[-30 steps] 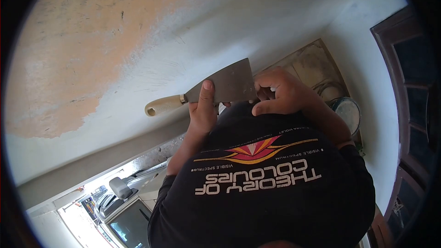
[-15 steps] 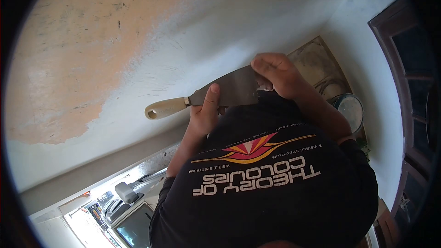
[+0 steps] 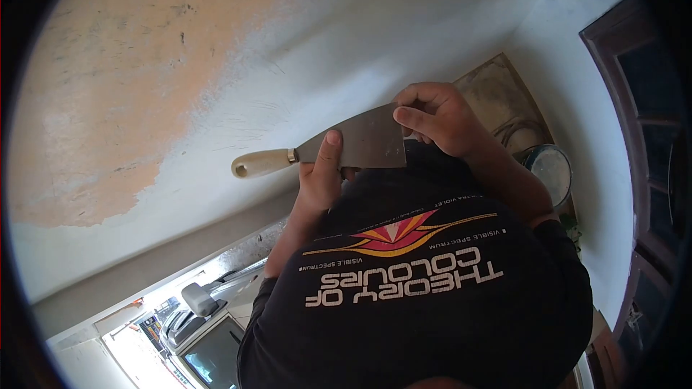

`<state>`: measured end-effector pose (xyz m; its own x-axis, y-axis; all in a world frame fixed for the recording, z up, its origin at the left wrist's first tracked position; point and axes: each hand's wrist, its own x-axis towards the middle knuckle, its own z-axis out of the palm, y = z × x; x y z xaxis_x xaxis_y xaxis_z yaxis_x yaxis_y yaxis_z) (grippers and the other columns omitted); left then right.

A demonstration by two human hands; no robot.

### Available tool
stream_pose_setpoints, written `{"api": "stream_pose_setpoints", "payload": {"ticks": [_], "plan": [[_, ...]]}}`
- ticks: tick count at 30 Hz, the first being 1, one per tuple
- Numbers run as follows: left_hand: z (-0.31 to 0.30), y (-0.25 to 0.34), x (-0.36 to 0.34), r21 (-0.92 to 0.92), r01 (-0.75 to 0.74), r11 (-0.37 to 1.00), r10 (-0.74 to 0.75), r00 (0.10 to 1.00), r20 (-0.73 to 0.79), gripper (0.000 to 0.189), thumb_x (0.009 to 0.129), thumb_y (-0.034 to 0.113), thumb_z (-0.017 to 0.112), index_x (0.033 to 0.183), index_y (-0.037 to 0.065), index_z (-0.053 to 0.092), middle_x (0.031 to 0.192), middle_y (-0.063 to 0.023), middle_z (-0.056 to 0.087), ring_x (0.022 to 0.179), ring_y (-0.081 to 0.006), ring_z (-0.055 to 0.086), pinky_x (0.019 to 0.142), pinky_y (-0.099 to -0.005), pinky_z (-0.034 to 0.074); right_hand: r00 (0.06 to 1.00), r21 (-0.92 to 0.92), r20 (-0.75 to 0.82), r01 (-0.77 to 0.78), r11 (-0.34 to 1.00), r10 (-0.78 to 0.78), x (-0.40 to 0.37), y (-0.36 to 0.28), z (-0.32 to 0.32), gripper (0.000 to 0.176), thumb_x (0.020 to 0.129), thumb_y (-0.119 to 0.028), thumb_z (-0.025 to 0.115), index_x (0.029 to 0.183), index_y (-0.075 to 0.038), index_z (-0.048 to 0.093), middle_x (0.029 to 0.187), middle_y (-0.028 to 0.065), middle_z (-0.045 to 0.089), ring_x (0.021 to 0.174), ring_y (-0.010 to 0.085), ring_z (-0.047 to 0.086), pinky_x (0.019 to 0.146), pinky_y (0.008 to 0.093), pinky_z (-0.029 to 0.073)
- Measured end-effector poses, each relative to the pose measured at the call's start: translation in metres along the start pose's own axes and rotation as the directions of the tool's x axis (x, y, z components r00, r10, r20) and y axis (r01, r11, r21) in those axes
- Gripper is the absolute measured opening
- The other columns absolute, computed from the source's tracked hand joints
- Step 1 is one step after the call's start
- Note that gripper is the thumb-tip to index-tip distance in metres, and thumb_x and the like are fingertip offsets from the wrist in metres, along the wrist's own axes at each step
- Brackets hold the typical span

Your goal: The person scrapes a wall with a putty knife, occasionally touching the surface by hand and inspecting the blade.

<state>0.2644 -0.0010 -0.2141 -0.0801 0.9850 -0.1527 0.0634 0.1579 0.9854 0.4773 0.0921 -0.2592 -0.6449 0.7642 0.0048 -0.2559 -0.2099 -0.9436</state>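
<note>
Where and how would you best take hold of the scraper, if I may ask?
I would grip the scraper by its pale handle, coming from the picture's left, fingers wrapped round it. The long handle sticks out free on that side, while the left hand holds the broad blade and the right hand is at its far edge.

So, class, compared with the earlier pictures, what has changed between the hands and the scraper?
The right hand has moved up beside the scraper, from near the blade edge's lower corner to its upper corner; whether it pinches there is unclear. The left hand still holds the blade.
</note>
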Motion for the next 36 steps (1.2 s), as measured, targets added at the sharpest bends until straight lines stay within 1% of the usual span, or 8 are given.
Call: {"api": "stream_pose_setpoints", "payload": {"ticks": [4, 12, 18, 26, 27, 30, 32, 36], "plan": [[0.001, -0.015, 0.013, -0.453, 0.187, 0.872, -0.138, 0.980, 0.140, 0.051, 0.107, 0.048, 0.041, 0.106, 0.002, 0.061, 0.064, -0.0012, 0.053, 0.048, -0.0106, 0.043, 0.052, -0.0257, 0.041, 0.997, 0.172, -0.068, 0.048, 0.984, -0.037, 0.002, 0.001, 0.008, 0.018, 0.101, -0.018, 0.064, 0.106, -0.001, 0.068, 0.075, 0.0023, 0.064, 0.054, 0.0034, 0.051, 0.050, 0.0200, 0.042], [0.012, -0.012, 0.017, -0.311, 0.149, 0.939, -0.131, 0.988, 0.079, 0.051, 0.107, 0.049, 0.041, 0.101, 0.003, 0.061, 0.055, 0.0016, 0.047, 0.049, -0.0092, 0.042, 0.052, -0.0249, 0.037, 0.996, 0.003, -0.087, 0.030, 1.000, -0.030, -0.002, 0.006, 0.006, 0.026, 0.105, -0.022, 0.057, 0.107, 0.000, 0.069, 0.072, 0.0038, 0.064, 0.052, 0.0031, 0.050, 0.048, 0.0197, 0.042], [0.011, -0.017, 0.018, -0.329, 0.140, 0.934, -0.102, 0.986, 0.132, 0.053, 0.106, 0.051, 0.042, 0.098, 0.002, 0.062, 0.055, 0.0004, 0.048, 0.047, -0.0099, 0.046, 0.047, -0.0250, 0.036, 0.998, 0.347, -0.038, 0.062, 0.936, -0.052, -0.010, 0.005, 0.001, 0.021, 0.099, -0.017, 0.067, 0.110, 0.001, 0.069, 0.078, 0.0051, 0.066, 0.053, 0.0028, 0.050, 0.049, 0.0195, 0.041], [0.005, -0.020, 0.019, -0.418, 0.280, 0.864, -0.121, 0.922, 0.368, 0.085, 0.101, 0.073, 0.028, 0.102, -0.004, 0.064, 0.073, -0.0094, 0.063, 0.066, -0.0172, 0.056, 0.063, -0.0299, 0.047, 0.753, -0.329, 0.085, 0.640, 0.695, -0.653, -0.006, -0.007, -0.002, 0.021, 0.084, 0.001, 0.075, 0.104, -0.002, 0.069, 0.093, 0.0092, 0.063, 0.075, 0.0085, 0.057, 0.061, 0.0217, 0.044], [0.005, -0.028, 0.037, -0.488, 0.134, 0.862, 0.215, 0.776, 0.593, 0.098, 0.094, 0.082, 0.018, 0.089, -0.004, 0.066, 0.077, -0.0113, 0.064, 0.076, -0.0212, 0.059, 0.069, -0.0329, 0.047, 0.750, -0.330, 0.087, 0.642, 0.692, -0.655, -0.006, -0.008, -0.004, 0.021, 0.084, 0.001, 0.075, 0.104, -0.002, 0.069, 0.093, 0.0092, 0.063, 0.075, 0.0085, 0.057, 0.061, 0.0217, 0.044], [-0.002, -0.030, 0.033, -0.337, -0.145, 0.930, 0.332, 0.723, 0.606, 0.097, 0.095, 0.081, 0.017, 0.078, -0.002, 0.066, 0.077, -0.0118, 0.064, 0.076, -0.0225, 0.061, 0.070, -0.0338, 0.047, 0.666, -0.474, -0.019, 0.650, 0.593, -0.745, -0.008, -0.011, -0.006, 0.010, 0.089, -0.001, 0.073, 0.097, -0.001, 0.069, 0.094, 0.0084, 0.063, 0.076, 0.0088, 0.058, 0.061, 0.0230, 0.048], [-0.007, -0.021, 0.024, -0.329, -0.202, 0.922, 0.362, 0.752, 0.551, 0.078, 0.099, 0.070, 0.040, 0.081, -0.001, 0.065, 0.077, -0.0111, 0.065, 0.078, -0.0233, 0.061, 0.072, -0.0339, 0.048, 0.700, -0.224, -0.494, 0.471, 0.853, -0.516, -0.009, -0.010, 0.001, 0.005, 0.092, -0.002, 0.073, 0.093, 0.000, 0.069, 0.085, 0.0050, 0.067, 0.066, 0.0065, 0.058, 0.059, 0.0221, 0.049], [-0.003, 0.001, 0.026, 0.234, -0.620, 0.749, 0.581, 0.784, 0.220, 0.036, 0.085, 0.030, 0.081, 0.097, -0.001, 0.067, 0.087, -0.0130, 0.068, 0.082, -0.0269, 0.064, 0.077, -0.0370, 0.050, 0.686, -0.216, -0.538, 0.449, 0.867, -0.489, -0.007, -0.008, -0.003, 0.005, 0.095, -0.003, 0.070, 0.092, 0.001, 0.068, 0.084, 0.0057, 0.066, 0.065, 0.0087, 0.062, 0.060, 0.0231, 0.054]]}}
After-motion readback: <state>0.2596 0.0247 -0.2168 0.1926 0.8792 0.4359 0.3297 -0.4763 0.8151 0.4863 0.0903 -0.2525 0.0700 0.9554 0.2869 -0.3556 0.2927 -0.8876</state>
